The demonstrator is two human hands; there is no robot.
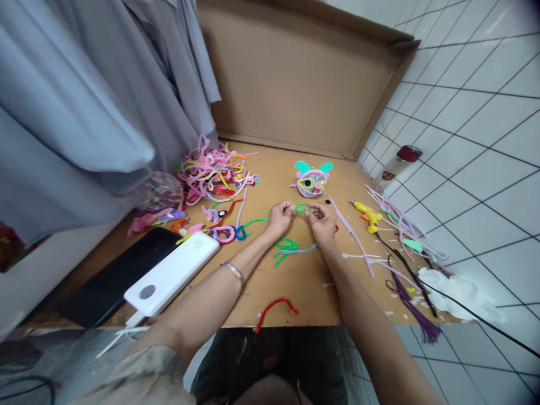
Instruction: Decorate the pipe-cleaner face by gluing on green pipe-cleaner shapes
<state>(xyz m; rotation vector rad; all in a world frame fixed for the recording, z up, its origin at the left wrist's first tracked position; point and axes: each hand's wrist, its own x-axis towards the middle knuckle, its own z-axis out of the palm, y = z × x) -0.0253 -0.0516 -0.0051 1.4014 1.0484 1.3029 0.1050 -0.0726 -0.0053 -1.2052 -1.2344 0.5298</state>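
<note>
A green pipe cleaner (pixel 302 207) bent into a small loop is held up between my two hands. My left hand (pixel 282 218) pinches it from the left, fingers closed. On the other side my right hand (pixel 321 223) grips it with thumb and fingertips. Just beyond them stands a round pipe-cleaner craft head (pixel 312 181) with teal ears, a yellow-rimmed eye and pink trim. Several short green pipe cleaners (pixel 287 244) and a light blue piece (pixel 301 249) lie beneath my wrists. A curved red pipe cleaner (pixel 276 305) rests by the table's front edge.
At left are a heap of pink pipe cleaners (pixel 206 171), a white power bank (pixel 172 273) and a black phone-like slab (pixel 126 275). To the right lie a yellow glue gun (pixel 370 217) with its cord, lilac pipe cleaners (pixel 400 219), a purple tassel (pixel 415 315) and a bottle (pixel 396 166).
</note>
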